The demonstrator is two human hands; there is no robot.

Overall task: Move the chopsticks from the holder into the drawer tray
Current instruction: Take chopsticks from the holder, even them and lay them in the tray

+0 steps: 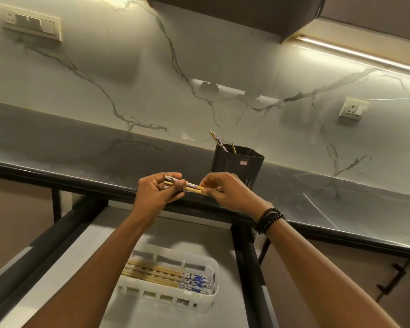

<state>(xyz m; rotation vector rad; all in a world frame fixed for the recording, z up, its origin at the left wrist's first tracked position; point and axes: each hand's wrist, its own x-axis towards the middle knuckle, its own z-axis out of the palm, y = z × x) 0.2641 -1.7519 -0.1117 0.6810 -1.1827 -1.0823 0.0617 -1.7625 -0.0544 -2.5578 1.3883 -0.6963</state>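
A small bundle of bamboo chopsticks (pixel 191 187) with blue-and-white patterned ends is held level above the counter's front edge. My left hand (pixel 155 194) grips the patterned end and my right hand (pixel 225 192) pinches the plain tips. Behind them the black holder (pixel 237 166) stands on the grey counter with two chopsticks (pixel 219 142) sticking out of it. Below, in the open drawer, the white slotted tray (pixel 166 297) holds several chopsticks (pixel 171 276) lying side by side, patterned ends to the right.
The drawer (pixel 64 259) has dark side rails and a pale floor around the tray. A marble wall rises behind the grey counter (pixel 341 192), with a socket (pixel 352 109) at right and a switch plate (pixel 31 24) at upper left. Cabinet handle (pixel 393 278) at lower right.
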